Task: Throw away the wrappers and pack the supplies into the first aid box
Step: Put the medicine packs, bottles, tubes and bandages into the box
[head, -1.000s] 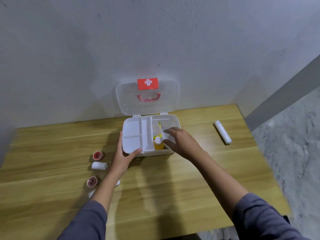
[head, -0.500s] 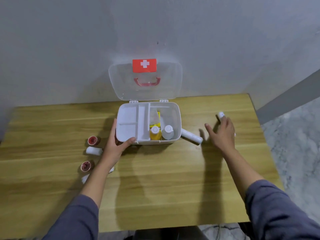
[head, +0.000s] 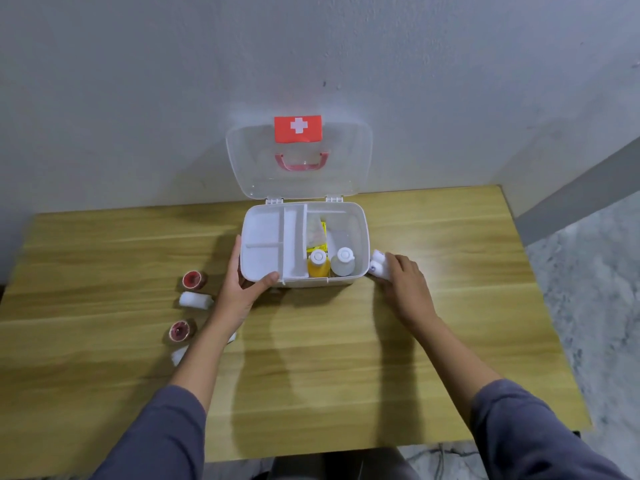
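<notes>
The white first aid box (head: 362, 233) stands open on the wooden table, its clear lid (head: 299, 161) leaning back against the wall. Inside sit an orange bottle (head: 318, 266), a clear bottle (head: 343, 263) and a yellow packet (head: 317, 232). My left hand (head: 242, 289) grips the box's front left corner. My right hand (head: 403, 282) is closed over two white tubes (head: 377, 263) just right of the box. Left of the box lie two red tape rolls (head: 192, 279) (head: 180, 330) and white gauze rolls (head: 194, 300) (head: 180, 355).
The table (head: 311, 358) butts against a grey wall at the back. Its right edge drops to a marbled floor (head: 588, 289). My forearms in grey sleeves cross the table's near half.
My right hand left the box, reached right to the far white tube, and has come back beside the box holding both tubes. The left hand has stayed on the box.
</notes>
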### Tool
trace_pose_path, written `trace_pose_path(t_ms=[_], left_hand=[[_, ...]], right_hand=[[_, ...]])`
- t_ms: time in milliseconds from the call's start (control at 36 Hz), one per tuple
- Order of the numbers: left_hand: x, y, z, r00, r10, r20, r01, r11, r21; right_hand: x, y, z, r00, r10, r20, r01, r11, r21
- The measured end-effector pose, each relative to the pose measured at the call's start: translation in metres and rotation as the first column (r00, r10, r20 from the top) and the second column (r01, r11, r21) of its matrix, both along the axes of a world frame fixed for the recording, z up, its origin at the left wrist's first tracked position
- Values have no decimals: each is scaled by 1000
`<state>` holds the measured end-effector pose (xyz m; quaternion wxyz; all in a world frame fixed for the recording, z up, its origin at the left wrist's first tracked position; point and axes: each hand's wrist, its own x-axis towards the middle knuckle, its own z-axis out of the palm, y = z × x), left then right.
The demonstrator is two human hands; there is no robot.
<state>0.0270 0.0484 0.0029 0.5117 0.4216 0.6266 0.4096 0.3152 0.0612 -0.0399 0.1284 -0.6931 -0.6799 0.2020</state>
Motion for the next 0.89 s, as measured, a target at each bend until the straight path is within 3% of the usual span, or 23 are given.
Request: trace_pose_path(t_ms=[111,194,250,389,528,639,806,889], left_hand=[[-1,-1,3,1000,-15,-13,15,1000,-1],[-2,-2,7,1000,-29,-8,29,999,-14],[-3,-2,9,999,-39,0,39,999,-28],[-5,-2,11,998,-67,16,67,997,-43],[-4,-2,9,997,-71,28,71,997,-11],[-4,-2,8,998,-60,33,61,998,-2],[-3,-2,8,998,-53,43,53,999,9],[-4,-2,8,998,-53,38,53,999,11]], right_hand=[[7,0,14,951,-176,-253,200,977,72],[-5,5,53,780,-235,-580,356,929,101],[-17,10,77,661,-181,-728,391,911,128],[-47,27,99,497,-57,-866,285,953,100],[-64,45,87,452,-116,-884,287,958,21],[-69,53,81,505,-116,-855,267,963,27],[-74,48,73,755,-87,-650,180,981,78],[-73,44,68,772,-107,-626,215,972,98]])
